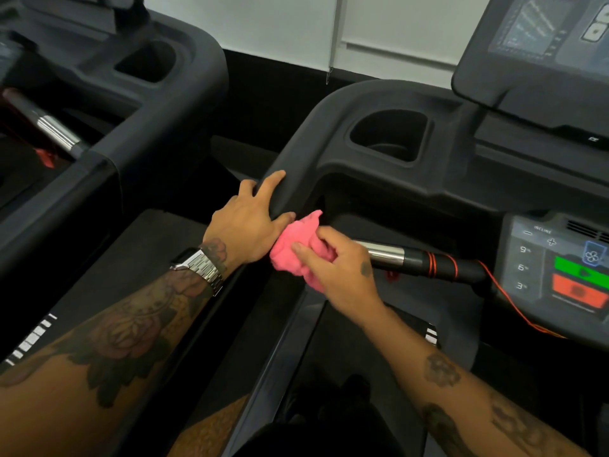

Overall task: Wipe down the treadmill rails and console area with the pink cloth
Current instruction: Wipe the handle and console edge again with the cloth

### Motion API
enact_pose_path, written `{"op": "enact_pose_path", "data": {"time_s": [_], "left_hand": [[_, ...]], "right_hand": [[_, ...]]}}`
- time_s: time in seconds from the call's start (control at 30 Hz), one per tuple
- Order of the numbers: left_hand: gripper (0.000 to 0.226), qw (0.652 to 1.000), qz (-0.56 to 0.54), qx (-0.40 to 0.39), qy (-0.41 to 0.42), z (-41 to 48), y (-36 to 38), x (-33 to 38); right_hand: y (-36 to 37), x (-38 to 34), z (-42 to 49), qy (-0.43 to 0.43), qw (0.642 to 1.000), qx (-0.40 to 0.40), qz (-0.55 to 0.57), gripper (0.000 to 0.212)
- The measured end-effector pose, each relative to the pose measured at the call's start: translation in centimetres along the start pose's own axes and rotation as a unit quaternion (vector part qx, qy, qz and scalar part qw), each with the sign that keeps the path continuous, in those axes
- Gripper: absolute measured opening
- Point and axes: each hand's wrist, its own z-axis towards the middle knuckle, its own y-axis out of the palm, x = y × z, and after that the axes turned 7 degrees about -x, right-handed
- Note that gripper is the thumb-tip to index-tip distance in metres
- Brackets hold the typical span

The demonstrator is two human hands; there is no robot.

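Note:
A bunched pink cloth (296, 245) sits at the lower end of the treadmill's dark left rail (296, 153). My right hand (333, 262) is closed on the cloth, pressing it beside the rail. My left hand (247, 222) rests on the rail's outer side with fingers spread, its thumb touching the cloth. A metal watch is on my left wrist. The console (553, 265), with number keys and a green and a red button, lies to the right.
A silver-and-black pulse grip (412, 257) with an orange safety cord juts from the console toward my right hand. A cup holder (389, 136) sits above, a tilted screen (534, 34) at top right. A second treadmill (131, 94) stands close on the left.

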Motion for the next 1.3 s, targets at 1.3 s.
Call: {"op": "enact_pose_path", "data": {"time_s": [1.3], "left_hand": [[0.071, 1.0, 0.027, -0.01, -0.012, -0.3, -0.1, 0.6]], "right_hand": [[-1.0, 0.6, 2.5, 0.022, 0.86, -0.008, -0.509, 0.034]]}}
